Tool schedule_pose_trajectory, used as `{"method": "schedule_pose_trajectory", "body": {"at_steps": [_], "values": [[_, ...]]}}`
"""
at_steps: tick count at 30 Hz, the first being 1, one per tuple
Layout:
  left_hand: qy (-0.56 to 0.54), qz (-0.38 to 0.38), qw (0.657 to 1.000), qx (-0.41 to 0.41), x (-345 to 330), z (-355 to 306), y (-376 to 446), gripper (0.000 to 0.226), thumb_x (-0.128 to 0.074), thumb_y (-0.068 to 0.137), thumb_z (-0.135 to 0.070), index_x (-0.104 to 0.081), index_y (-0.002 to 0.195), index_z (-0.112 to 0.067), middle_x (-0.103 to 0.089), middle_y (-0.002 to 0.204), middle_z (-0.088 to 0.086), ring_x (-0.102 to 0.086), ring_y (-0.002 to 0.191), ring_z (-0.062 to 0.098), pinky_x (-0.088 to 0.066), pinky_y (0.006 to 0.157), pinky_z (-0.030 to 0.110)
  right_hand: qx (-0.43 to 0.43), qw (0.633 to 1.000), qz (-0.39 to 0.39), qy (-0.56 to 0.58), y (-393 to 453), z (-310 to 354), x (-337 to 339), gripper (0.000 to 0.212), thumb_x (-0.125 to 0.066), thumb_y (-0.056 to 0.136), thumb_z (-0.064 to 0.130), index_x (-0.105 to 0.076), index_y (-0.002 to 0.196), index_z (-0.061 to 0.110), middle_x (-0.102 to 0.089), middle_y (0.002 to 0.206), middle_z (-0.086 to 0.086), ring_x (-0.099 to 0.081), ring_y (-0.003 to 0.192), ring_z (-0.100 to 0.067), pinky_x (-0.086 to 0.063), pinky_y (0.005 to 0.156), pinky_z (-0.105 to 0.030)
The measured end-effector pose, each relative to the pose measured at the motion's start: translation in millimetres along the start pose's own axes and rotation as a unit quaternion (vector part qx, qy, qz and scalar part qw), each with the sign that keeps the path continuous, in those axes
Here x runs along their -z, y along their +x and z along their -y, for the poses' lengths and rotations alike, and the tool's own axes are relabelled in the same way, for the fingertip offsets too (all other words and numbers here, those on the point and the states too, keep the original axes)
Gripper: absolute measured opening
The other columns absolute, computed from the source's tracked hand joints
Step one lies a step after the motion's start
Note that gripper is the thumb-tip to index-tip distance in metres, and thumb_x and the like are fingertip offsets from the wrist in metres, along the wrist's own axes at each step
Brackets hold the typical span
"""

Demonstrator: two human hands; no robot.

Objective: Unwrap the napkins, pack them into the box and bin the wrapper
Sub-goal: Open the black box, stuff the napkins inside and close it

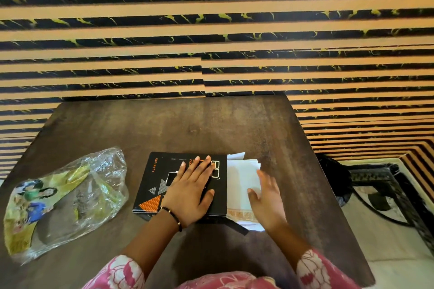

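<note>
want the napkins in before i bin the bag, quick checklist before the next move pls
1. Wrapper off the napkins: ok, it lies apart on the left of the table.
2. Box held steady: ok, left hand lies flat on its black lid.
3. Napkins fully inside: not ok, white stack sticks out of the box's right side.
4. Right hand on the napkins: ok, open against them.
5. Lid able to close: cannot tell.
6. Bin in reach: cannot tell, none in view.
</note>
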State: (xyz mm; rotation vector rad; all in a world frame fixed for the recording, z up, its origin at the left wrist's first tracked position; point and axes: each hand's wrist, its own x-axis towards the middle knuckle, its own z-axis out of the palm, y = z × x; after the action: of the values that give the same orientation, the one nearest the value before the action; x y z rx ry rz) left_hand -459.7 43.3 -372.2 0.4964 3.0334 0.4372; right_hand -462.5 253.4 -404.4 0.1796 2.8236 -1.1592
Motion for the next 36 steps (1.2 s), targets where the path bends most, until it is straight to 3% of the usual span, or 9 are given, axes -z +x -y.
{"method": "schedule_pose_trajectory", "body": {"at_steps": [3, 8, 11, 14, 20, 23, 26, 31, 36], "values": [[0.007, 0.008, 1.000, -0.003, 0, 2, -1, 0.071, -0.012, 0.083, -0.052, -0.013, 0.148, -0.024, -0.001, 0.157, -0.009, 0.013, 0.140, 0.008, 0.015, 0.113, 0.032, -0.142, 0.986, 0.038, 0.074, 0, 0, -1, 0.044, -0.054, 0.091, 0.023, -0.040, 0.131, 0.017, -0.049, 0.136, -0.002, -0.053, 0.117, -0.020, -0.049, 0.093, -0.035], [-0.005, 0.003, 1.000, -0.002, 0, 0, -1, 0.072, -0.013, 0.082, -0.052, -0.015, 0.148, -0.023, -0.005, 0.157, -0.007, 0.009, 0.142, 0.011, 0.012, 0.114, 0.033, -0.133, 0.985, 0.101, 0.034, 11, 4, 15, 0.038, -0.046, 0.095, 0.021, -0.044, 0.133, 0.018, -0.056, 0.133, 0.000, -0.058, 0.081, -0.009, -0.042, 0.052, -0.012], [0.011, 0.006, 1.000, 0.000, 0, -1, -2, 0.072, -0.010, 0.082, -0.052, -0.012, 0.148, -0.024, 0.000, 0.157, -0.008, 0.010, 0.143, 0.011, 0.014, 0.113, 0.032, -0.104, 0.986, 0.095, -0.091, 8, 12, 12, 0.049, -0.047, 0.093, 0.028, -0.034, 0.139, 0.016, -0.052, 0.136, -0.005, -0.058, 0.106, -0.018, -0.056, 0.080, -0.030], [-0.001, -0.002, 1.000, -0.002, 1, -1, -2, 0.071, -0.013, 0.083, -0.051, -0.014, 0.148, -0.023, -0.004, 0.157, -0.006, 0.010, 0.141, 0.011, 0.014, 0.113, 0.033, -0.100, 0.968, 0.109, -0.203, 11, 14, 0, 0.062, -0.045, 0.094, 0.037, -0.019, 0.144, 0.011, -0.040, 0.145, -0.008, -0.044, 0.129, -0.029, -0.042, 0.103, -0.040], [0.005, -0.005, 1.000, -0.002, -2, -1, -2, 0.070, -0.012, 0.083, -0.051, -0.013, 0.148, -0.023, -0.002, 0.157, -0.007, 0.012, 0.139, 0.008, 0.013, 0.114, 0.034, -0.202, 0.963, 0.172, -0.050, 35, 29, 6, 0.030, -0.044, 0.095, 0.028, -0.046, 0.117, 0.007, -0.057, 0.107, -0.008, -0.058, 0.087, -0.017, -0.050, 0.076, -0.027], [-0.003, -0.001, 1.000, 0.000, -1, 0, -1, 0.070, -0.013, 0.083, -0.051, -0.013, 0.148, -0.022, -0.003, 0.158, -0.006, 0.011, 0.141, 0.010, 0.012, 0.114, 0.035, -0.244, 0.938, 0.219, 0.112, 30, 44, 2, 0.009, -0.042, 0.094, 0.011, -0.050, 0.090, 0.011, -0.054, 0.088, -0.008, -0.054, 0.079, -0.019, -0.051, 0.073, -0.034], [0.008, 0.009, 1.000, 0.000, -1, 0, -1, 0.070, -0.012, 0.083, -0.051, -0.009, 0.148, -0.024, 0.002, 0.157, -0.007, 0.013, 0.141, 0.010, 0.014, 0.114, 0.034, -0.285, 0.883, 0.262, 0.264, 25, 47, -10, 0.020, -0.041, 0.091, 0.003, -0.060, 0.095, 0.007, -0.063, 0.089, -0.013, -0.060, 0.086, -0.027, -0.054, 0.075, -0.036], [0.011, 0.012, 1.000, 0.002, -1, 0, -3, 0.070, -0.013, 0.084, -0.051, -0.008, 0.148, -0.024, 0.002, 0.158, -0.007, 0.015, 0.140, 0.008, 0.013, 0.115, 0.034, -0.343, 0.867, 0.182, 0.313, 26, 32, -7, 0.018, -0.044, 0.094, 0.012, -0.058, 0.104, 0.004, -0.062, 0.097, -0.014, -0.063, 0.087, -0.029, -0.054, 0.074, -0.038], [0.006, 0.014, 1.000, 0.004, 0, 1, -1, 0.070, -0.014, 0.084, -0.051, -0.009, 0.148, -0.024, 0.002, 0.158, -0.007, 0.014, 0.141, 0.010, 0.013, 0.114, 0.034, -0.306, 0.847, 0.276, 0.337, 16, 54, -11, 0.016, -0.045, 0.094, 0.006, -0.061, 0.097, 0.006, -0.066, 0.094, -0.014, -0.064, 0.088, -0.031, -0.056, 0.070, -0.039]]}}
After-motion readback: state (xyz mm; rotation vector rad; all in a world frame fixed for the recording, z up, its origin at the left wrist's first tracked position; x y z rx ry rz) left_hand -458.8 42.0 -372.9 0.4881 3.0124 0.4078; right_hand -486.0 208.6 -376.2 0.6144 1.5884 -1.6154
